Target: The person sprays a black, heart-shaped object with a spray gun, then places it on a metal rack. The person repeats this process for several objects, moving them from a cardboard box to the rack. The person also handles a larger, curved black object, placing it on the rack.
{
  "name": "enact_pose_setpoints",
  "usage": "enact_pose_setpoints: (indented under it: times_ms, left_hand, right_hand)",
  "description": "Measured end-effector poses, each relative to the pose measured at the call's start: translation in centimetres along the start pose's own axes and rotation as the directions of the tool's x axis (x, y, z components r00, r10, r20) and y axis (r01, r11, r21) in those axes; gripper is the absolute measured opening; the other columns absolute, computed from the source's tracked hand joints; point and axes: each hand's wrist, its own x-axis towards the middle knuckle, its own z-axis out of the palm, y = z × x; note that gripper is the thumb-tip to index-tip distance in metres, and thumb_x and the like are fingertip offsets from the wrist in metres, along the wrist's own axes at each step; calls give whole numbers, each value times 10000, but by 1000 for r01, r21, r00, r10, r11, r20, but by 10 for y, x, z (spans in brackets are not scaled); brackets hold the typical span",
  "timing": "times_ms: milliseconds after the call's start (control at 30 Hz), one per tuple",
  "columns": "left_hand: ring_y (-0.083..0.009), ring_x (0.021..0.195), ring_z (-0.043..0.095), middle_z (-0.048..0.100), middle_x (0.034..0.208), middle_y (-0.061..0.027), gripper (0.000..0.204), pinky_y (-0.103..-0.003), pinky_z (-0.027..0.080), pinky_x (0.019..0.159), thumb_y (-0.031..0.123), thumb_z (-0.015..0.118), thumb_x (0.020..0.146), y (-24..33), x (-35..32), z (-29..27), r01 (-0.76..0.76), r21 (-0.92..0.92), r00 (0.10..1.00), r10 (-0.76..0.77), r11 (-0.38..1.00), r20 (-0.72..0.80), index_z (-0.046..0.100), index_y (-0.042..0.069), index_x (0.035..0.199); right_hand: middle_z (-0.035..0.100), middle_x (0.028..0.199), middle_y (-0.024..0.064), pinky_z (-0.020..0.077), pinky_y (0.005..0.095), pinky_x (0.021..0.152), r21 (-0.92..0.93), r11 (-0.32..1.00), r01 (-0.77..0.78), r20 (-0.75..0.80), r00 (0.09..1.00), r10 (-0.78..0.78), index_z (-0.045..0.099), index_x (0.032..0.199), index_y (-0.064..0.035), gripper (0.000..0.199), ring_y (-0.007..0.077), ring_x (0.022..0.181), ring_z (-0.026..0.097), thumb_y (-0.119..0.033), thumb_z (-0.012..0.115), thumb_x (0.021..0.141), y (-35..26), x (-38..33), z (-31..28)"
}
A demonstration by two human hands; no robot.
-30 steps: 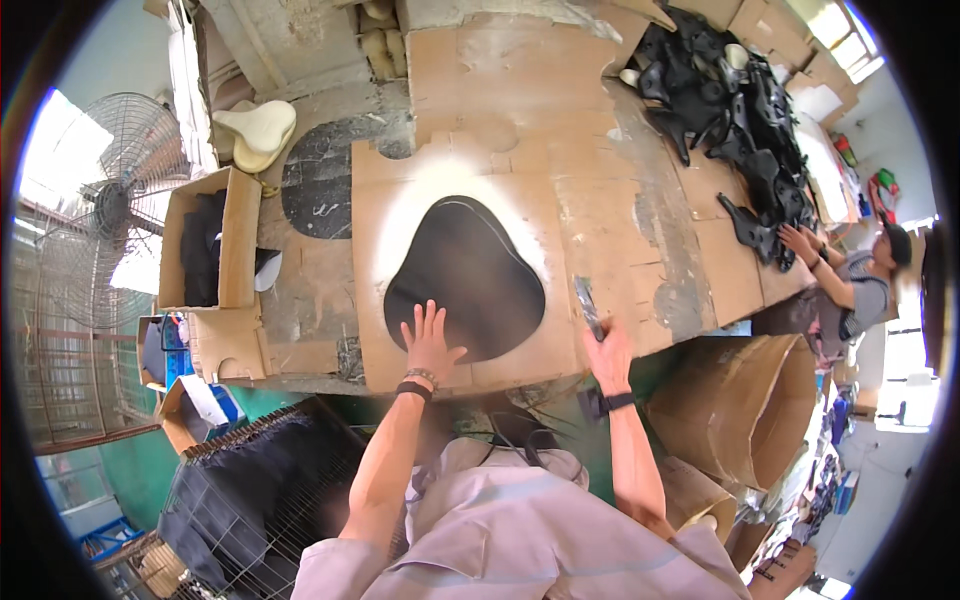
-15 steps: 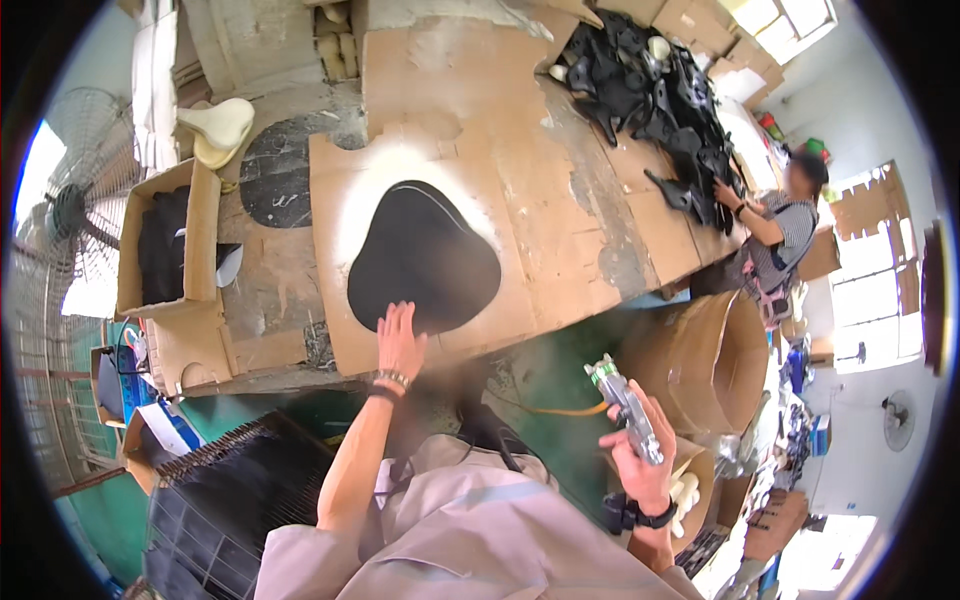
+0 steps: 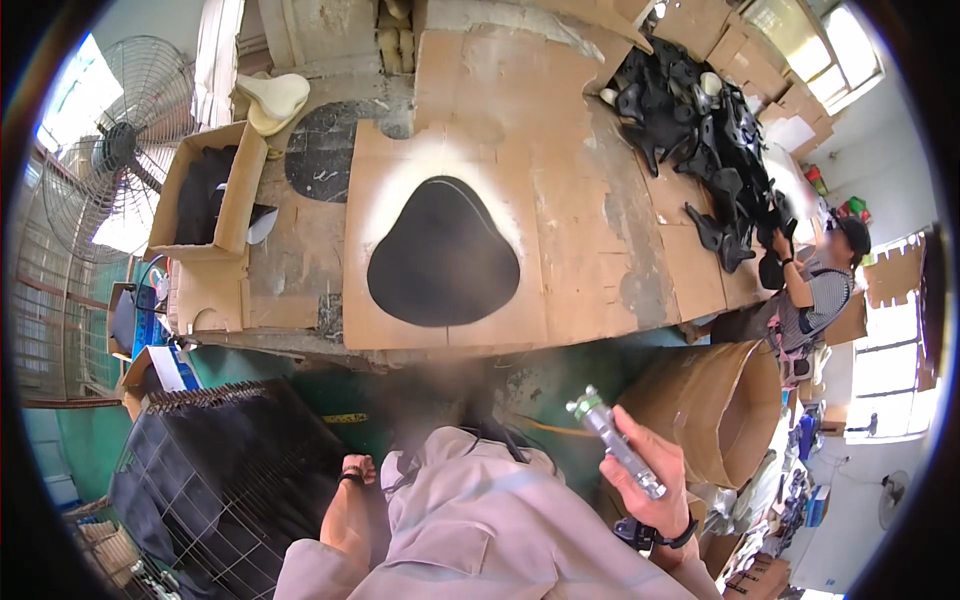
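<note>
My right hand grips a silver spray gun with a green ring near its nozzle. The gun is over the floor, to the right of my lap and clear of the table. Down by my left side, my left hand is curled closed, and nothing shows in it. Ahead on the table lies a flat black saddle-shaped piece, rounded at the near end and narrower at the far end. White overspray rings its far part on the cardboard sheet beneath.
At the table's left stand a cardboard box of black pieces and a cream saddle. A wire rack of black sheets is near my left arm. Black saddle parts pile up at far right, beside a person. A large carton stands below.
My left hand has left the black piece's near edge and dropped back to my side, its fingers now curled. The spray gun remains in my right hand. The whole view has shifted.
</note>
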Motion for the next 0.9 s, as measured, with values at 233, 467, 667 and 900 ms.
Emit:
enact_pose_setpoints:
  times_ms: [233, 467, 667, 900]
  left_hand:
    - [-300, 878, 716, 726, 911, -132, 179, -480, 568, 813, 190, 627, 896, -8, -61, 19, -104, -41, 976, 94, 994, -194, 729, 64, 974]
    - [-187, 676, 592, 557, 707, -27, 213, -347, 492, 581, 210, 567, 947, 9, -4, 2, -516, -332, 727, 608, 790, 318, 564, 108, 760]
    - [-214, 779, 687, 688, 950, -102, 311, -355, 573, 611, 188, 631, 960, 109, -47, -1, -178, -333, 983, 185, 926, -11, 604, 54, 1240]
    - [-249, 823, 711, 710, 975, -113, 343, -409, 603, 679, 203, 642, 961, 102, -53, 5, -88, -241, 995, 98, 967, 28, 611, 63, 1273]
  right_hand:
    - [678, 933, 182, 533, 345, 714, 12, 1000, -5, 89, 996, 4, 564, 1373, 12, 614, 307, 766, 666, 16, 766, 794, 19, -20, -6]
    - [670, 918, 176, 527, 332, 704, 13, 999, 37, -94, 995, -36, 566, 1372, 14, 612, 288, 744, 648, 30, 760, 791, 20, -12, -4]
    - [701, 974, 179, 522, 323, 699, 4, 996, -87, -169, 982, 87, 588, 1352, 22, 559, 277, 766, 664, -15, 752, 819, 34, -36, -11]
    - [714, 986, 181, 534, 319, 737, 59, 985, -161, 42, 986, 159, 599, 1344, 13, 584, 273, 790, 695, -16, 784, 791, 23, -51, -16]
